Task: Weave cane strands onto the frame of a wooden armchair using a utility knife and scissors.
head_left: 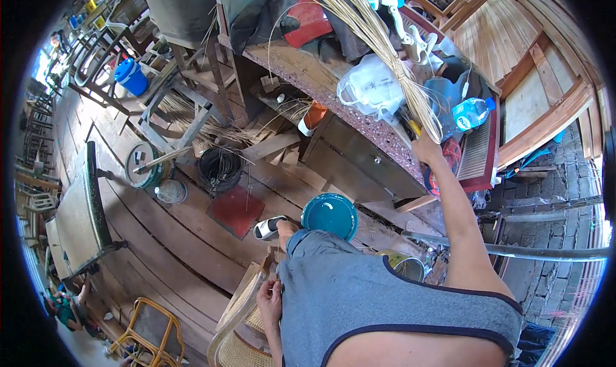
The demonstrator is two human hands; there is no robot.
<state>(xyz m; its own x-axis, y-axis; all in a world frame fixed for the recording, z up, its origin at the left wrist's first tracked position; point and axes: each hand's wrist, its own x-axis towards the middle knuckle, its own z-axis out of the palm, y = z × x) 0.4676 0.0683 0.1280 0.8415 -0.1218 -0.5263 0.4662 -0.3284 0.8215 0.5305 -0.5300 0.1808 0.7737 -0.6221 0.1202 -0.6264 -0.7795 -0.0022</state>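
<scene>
My right hand (425, 150) reaches across to the cluttered tabletop. Its fingers close at the end of a yellow-handled tool (415, 128), whose kind I cannot make out. A long bundle of pale rattan strips (378, 36) runs right beside it, tied near its looped end. Next to these lie a white plastic bag (372, 88) and a water bottle (471, 114) with a blue cap. My left hand (269, 301) hangs low with curled fingers beside a wooden chair with a woven cane seat (242, 341); whatever it may hold is hidden.
A teal basin (330, 217) stands on the plank floor by my leg. Beyond are a black bucket (219, 169), a lidded tub (142, 164), a clear jug (171, 191) and a red mat (236, 211). A cane panel (82, 206) stands left; wooden frames (545, 104) lean right.
</scene>
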